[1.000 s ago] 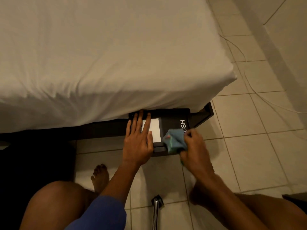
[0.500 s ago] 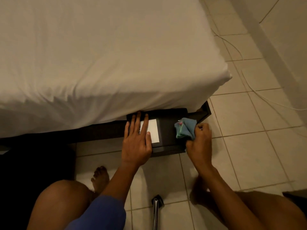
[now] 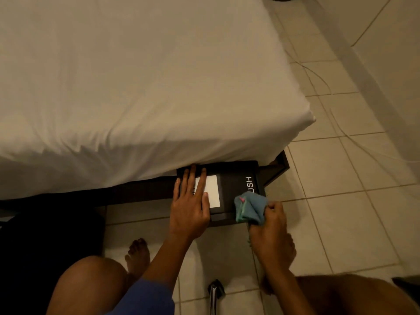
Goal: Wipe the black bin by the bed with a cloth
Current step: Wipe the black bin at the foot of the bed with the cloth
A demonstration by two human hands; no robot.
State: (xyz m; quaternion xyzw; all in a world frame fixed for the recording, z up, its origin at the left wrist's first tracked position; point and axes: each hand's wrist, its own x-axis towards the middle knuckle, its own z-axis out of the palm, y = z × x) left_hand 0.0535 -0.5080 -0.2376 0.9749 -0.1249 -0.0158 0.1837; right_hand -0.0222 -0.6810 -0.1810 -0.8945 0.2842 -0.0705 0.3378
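The black bin (image 3: 231,178) stands on the tiled floor, half tucked under the edge of the bed (image 3: 136,76). Its lid carries a white panel and white lettering. My left hand (image 3: 189,208) lies flat on the lid's left side, fingers spread over the white panel. My right hand (image 3: 271,233) grips a bunched blue cloth (image 3: 250,209) and presses it on the lid's near right corner, covering part of the lettering.
The bed's dark frame corner (image 3: 278,165) juts out just right of the bin. A thin white cable (image 3: 336,123) trails over the floor tiles at the right. A metal tube end (image 3: 214,292) rises between my knees. My bare foot (image 3: 137,255) rests at lower left.
My right hand has pulled the cloth back from the lid's far right side toward its near right corner. My left hand stays flat on the lid.
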